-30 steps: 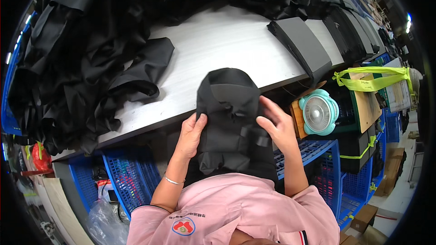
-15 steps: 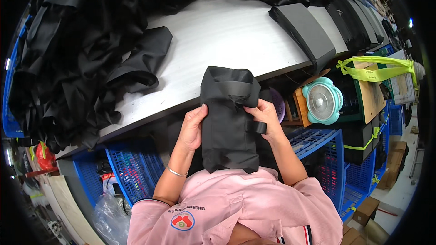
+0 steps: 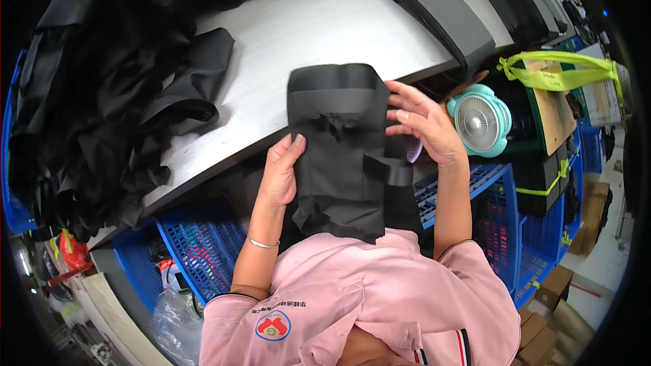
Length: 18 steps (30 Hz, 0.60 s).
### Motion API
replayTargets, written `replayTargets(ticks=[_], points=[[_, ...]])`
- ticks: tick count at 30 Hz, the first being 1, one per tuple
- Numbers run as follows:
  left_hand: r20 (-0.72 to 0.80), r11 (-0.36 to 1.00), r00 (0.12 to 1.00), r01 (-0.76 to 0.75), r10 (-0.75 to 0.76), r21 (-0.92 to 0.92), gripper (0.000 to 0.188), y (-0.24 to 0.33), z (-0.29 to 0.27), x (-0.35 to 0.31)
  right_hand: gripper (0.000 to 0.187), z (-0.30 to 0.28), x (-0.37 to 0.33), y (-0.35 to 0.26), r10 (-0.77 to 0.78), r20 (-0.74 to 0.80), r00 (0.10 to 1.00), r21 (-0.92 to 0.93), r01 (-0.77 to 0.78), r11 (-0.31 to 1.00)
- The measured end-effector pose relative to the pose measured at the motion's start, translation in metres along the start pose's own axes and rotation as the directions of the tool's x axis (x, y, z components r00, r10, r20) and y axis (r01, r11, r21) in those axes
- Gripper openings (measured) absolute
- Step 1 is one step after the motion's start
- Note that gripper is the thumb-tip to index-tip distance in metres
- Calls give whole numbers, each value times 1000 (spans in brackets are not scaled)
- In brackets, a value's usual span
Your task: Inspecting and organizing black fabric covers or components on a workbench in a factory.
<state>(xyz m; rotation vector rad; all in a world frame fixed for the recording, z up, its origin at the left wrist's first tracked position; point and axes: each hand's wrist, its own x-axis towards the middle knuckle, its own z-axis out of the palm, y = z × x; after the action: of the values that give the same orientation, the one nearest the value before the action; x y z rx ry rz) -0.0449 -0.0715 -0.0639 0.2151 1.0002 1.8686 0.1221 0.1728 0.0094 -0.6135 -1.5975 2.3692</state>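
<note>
On my feed, the right hand (image 3: 434,132) has let go of the right side of the black fabric pouch (image 3: 339,173), where it was pinching half a second ago. It is now open, fingers spread and pointing at the pouch's upper right edge; I cannot tell whether the fingertips touch it. The left hand (image 3: 283,169) keeps its pinch on the left edge, thumb on the near face.

The pouch is held up before the pink shirt (image 3: 366,278), its upper end in front of the near edge of the white tabletop (image 3: 325,20). Its top, folded in at the right a moment ago, now looks squarer and flatter, and the strap loop (image 3: 398,172) sticks out from the right side. I read this as a change of grip while straightening the pouch: one hand steadies it, the other is free. The black fabric heap (image 3: 108,102) stays to the left.
</note>
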Motion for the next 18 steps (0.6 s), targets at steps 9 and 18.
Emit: replayTargets(ticks=[9,18], points=[[-113,986,993,-11,30,168,28,-9,23,-8,49,30,-46,77,59,-43,997,-165,-65,984],[-184,956,981,103,-53,273,30,-35,29,-20,47,28,-59,82,48,-220,974,73,-33,997]])
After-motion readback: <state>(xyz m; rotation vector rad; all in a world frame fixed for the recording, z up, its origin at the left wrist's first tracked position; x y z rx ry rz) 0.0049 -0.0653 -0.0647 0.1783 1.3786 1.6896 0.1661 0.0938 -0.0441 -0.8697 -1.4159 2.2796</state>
